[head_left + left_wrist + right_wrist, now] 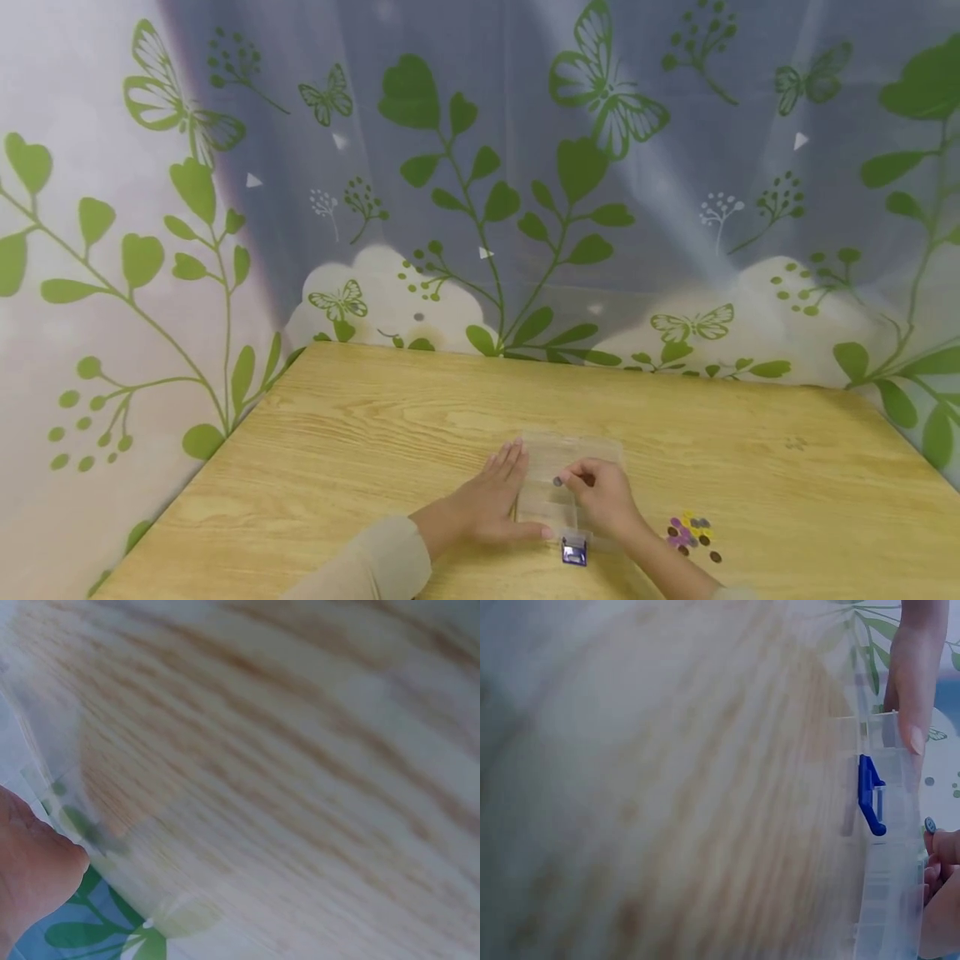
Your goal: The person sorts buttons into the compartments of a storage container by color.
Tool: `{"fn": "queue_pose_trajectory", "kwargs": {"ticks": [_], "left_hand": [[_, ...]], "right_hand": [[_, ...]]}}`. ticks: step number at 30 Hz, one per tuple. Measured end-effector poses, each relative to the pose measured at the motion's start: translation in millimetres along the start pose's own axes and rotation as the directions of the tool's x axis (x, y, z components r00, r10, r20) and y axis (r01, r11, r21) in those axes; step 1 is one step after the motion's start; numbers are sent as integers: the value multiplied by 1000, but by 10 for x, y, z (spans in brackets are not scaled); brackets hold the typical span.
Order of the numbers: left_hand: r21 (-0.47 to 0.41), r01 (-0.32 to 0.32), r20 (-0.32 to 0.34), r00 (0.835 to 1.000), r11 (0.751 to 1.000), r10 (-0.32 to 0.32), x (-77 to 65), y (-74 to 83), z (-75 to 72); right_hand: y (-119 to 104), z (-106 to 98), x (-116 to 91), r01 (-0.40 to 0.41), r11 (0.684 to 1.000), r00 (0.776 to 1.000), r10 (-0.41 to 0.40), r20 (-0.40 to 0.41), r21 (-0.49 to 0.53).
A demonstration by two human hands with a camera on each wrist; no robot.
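Observation:
A clear plastic compartment box [542,454] with a blue latch [574,551] sits on the table. My left hand [489,500] rests along the box's left side with fingers extended, and its thumb reaches across the near edge. Over the box, my right hand [606,500] pinches a small grey round button [557,481] between thumb and fingertips. The right wrist view shows the same button [930,824] above the box wall, along with the latch [867,796]. In the left wrist view only part of a hand [37,862] appears at the left edge.
To the right of the box lies a loose pile of small round pieces [678,533] in purple, yellow, grey and brown. Faint small clear bits [795,443] lie farther right on the wood-grain table [360,433]. A leaf-patterned curtain [465,317] borders the table's back.

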State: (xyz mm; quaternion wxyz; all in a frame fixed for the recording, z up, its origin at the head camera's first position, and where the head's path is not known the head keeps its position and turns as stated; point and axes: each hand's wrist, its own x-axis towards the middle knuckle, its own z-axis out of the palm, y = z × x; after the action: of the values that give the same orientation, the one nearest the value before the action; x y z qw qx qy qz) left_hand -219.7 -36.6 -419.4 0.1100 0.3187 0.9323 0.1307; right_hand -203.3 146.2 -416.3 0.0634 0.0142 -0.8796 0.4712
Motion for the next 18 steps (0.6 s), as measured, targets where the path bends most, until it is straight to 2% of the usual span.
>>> {"fn": "queue_pose_trajectory", "kwargs": {"ticks": [12,18], "left_hand": [[-27,5,-2,1000,1000,-5,-14,-3,-10],[-9,-2,-9,1000,1000,2,-13,1,-14]], "right_hand": [[8,64,-26,53,995,999,-52,12,-81],[3,59,-34,68,993,998,-67,9,-98]]}}
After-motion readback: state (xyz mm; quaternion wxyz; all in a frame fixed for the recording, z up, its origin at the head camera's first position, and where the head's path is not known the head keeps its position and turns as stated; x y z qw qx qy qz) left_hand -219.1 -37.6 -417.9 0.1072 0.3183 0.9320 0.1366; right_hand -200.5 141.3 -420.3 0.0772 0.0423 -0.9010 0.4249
